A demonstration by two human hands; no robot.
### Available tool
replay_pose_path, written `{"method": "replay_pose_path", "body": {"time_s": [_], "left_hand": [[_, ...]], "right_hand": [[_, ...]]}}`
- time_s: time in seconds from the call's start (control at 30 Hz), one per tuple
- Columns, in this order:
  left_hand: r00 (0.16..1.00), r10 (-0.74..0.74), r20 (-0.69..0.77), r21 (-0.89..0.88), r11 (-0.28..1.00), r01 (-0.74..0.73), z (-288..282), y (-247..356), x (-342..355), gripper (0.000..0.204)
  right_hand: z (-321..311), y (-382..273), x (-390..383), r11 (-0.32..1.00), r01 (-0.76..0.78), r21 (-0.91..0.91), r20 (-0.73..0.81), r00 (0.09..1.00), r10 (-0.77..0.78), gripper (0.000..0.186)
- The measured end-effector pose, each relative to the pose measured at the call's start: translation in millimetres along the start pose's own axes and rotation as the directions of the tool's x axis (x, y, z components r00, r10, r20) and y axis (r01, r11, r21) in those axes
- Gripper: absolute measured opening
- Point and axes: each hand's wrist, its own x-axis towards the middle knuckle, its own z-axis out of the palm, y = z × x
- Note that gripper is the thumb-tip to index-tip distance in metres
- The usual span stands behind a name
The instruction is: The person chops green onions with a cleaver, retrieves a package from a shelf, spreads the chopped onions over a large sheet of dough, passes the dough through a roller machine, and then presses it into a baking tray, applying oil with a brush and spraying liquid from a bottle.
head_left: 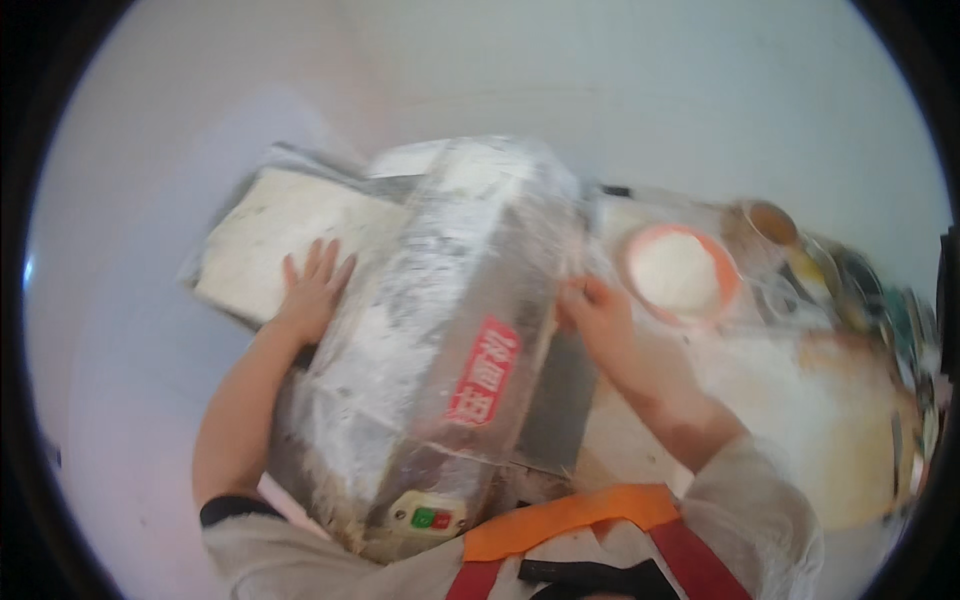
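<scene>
A silver metal machine [400, 290] with a scuffed cover and a red label stands in front of me, slanting up and away. On its left side, my left hand [317, 285] rests with fingers spread on a pale, flat, floury-looking surface [265, 240] framed by grey metal. Along the machine's right edge, my right hand [590, 303] has its fingers curled together. Whatever they may pinch is too blurred to name. Green and red buttons [431, 518] sit on the machine's near end.
An orange-pink basin [735, 285] of white powder stands on the right. Beyond it are a container with brown contents [772, 222] and several bowls and cluttered items. A pale worktop [800, 420] with white dusting extends at the right. A plain wall [680, 90] rises behind.
</scene>
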Motion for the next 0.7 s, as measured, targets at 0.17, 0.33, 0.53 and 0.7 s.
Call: {"method": "replay_pose_path", "body": {"time_s": [0.17,0.33,0.53,0.7], "left_hand": [[0.991,0.054,-0.123,-0.468,0.877,-0.106,-49.3,-11.7,34.4,0.061],[0.931,-0.252,-0.263,0.052,0.96,0.275,5.8,-105.8,4.9,0.064],[0.943,-0.315,-0.107,0.272,0.903,0.333,-34.5,-41.3,6.3,0.061],[0.971,-0.178,-0.158,0.541,0.808,0.236,-48.8,-17.3,15.4,0.054]], "right_hand": [[-102.0,11.0,140.9,0.289,0.211,-0.934,-0.11,0.598,-0.794,0.049],[-71.2,41.2,177.3,0.343,0.202,-0.917,0.044,0.907,-0.418,0.01],[-88.4,85.6,115.7,0.488,0.127,-0.864,-0.15,0.86,-0.489,0.024],[21.3,18.4,37.7,0.879,0.475,0.053,0.077,0.875,-0.478,0.032]]}}
